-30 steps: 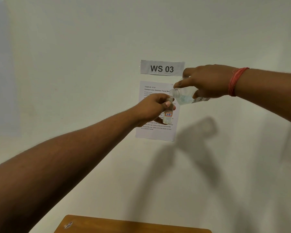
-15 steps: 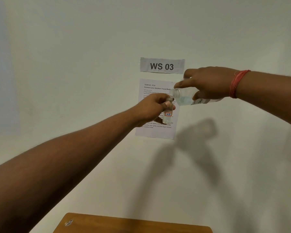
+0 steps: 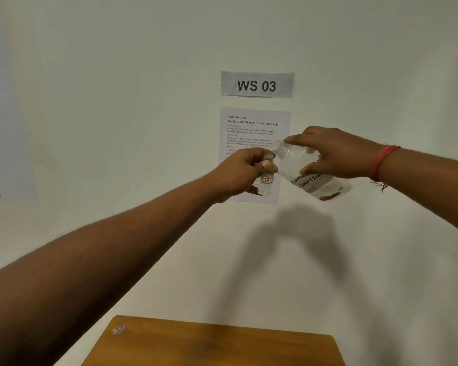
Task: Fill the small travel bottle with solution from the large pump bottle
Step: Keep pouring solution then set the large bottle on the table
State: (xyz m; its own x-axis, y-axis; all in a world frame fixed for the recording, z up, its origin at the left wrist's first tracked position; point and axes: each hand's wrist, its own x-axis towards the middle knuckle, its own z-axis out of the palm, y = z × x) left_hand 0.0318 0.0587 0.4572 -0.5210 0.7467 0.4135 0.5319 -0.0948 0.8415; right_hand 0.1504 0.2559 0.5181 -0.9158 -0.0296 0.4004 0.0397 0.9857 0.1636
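My left hand [image 3: 239, 173] grips the small clear travel bottle [image 3: 266, 178], upright, uncapped, with a red-framed "7B" label. My right hand [image 3: 333, 151] holds the large clear bottle [image 3: 302, 165] from above; it bears a handwritten "solution" label. The large bottle is tilted, neck pointing up-left and base down-right. Its open threaded mouth sits just right of and slightly above the small bottle's mouth. Both bottles are held in the air in front of the wall. No pump head or cap shows.
A white wall fills the view, with a "WS 03" sign [image 3: 257, 85] and a printed task sheet [image 3: 253, 133] behind the hands. The far end of a wooden table [image 3: 214, 344] shows at the bottom. A red thread band [image 3: 381, 162] circles my right wrist.
The large bottle has tipped back: its base swung down and its neck rose. Both hands sit lower against the wall sheet, and more of the table shows.
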